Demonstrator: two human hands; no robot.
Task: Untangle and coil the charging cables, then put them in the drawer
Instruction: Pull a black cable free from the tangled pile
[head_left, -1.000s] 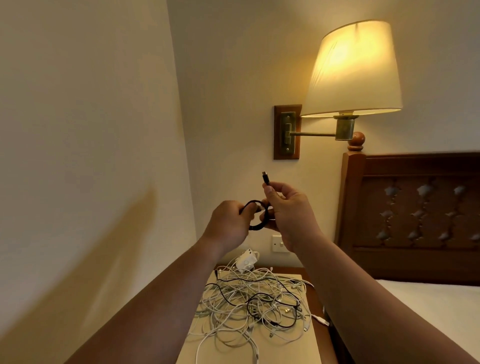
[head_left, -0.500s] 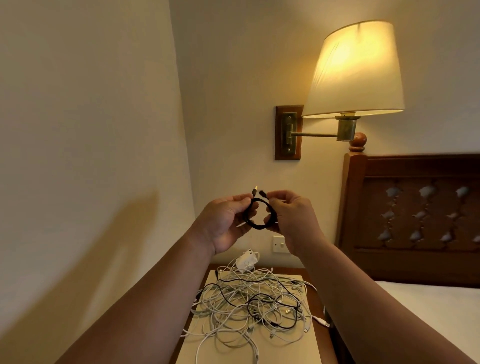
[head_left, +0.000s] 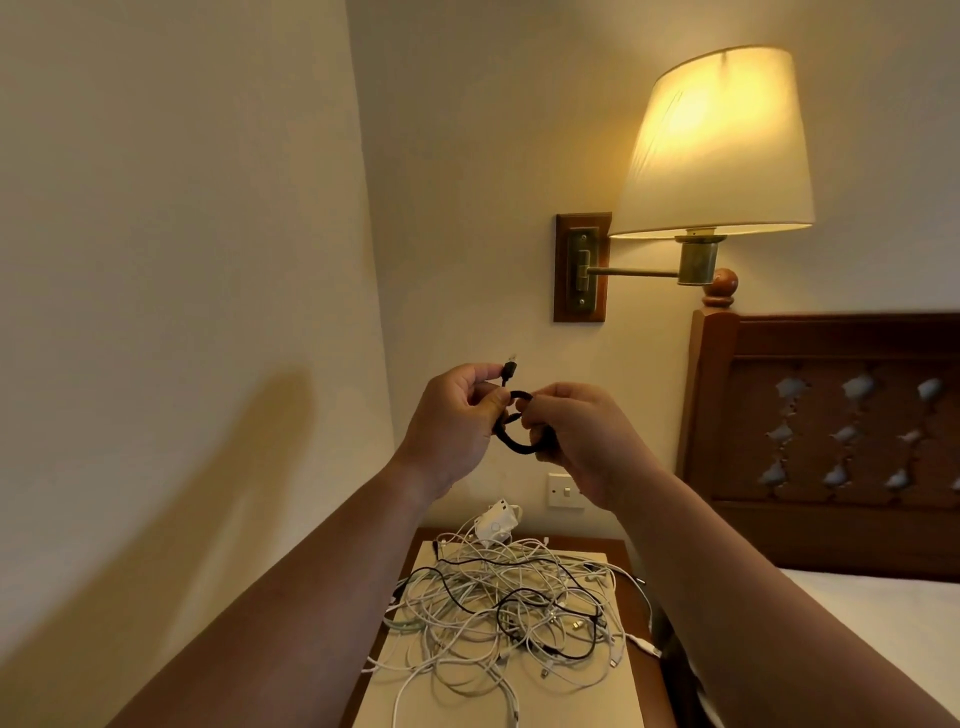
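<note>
A person holds a small black cable coil (head_left: 522, 431) up at chest height in front of a cream wall, both hands closed on it: the left hand (head_left: 452, 423) pinches the cable just below its plug (head_left: 509, 370), which sticks upward, while the right hand (head_left: 587, 441) curls its fingers around the loop's right side. Below, a tangled heap of white and black charging cables (head_left: 511, 608) lies on the bedside table (head_left: 621, 551), with a white adapter (head_left: 496, 522) at its far edge. A lit wall lamp (head_left: 714, 145) glows above a carved wooden headboard (head_left: 831, 431).
</note>
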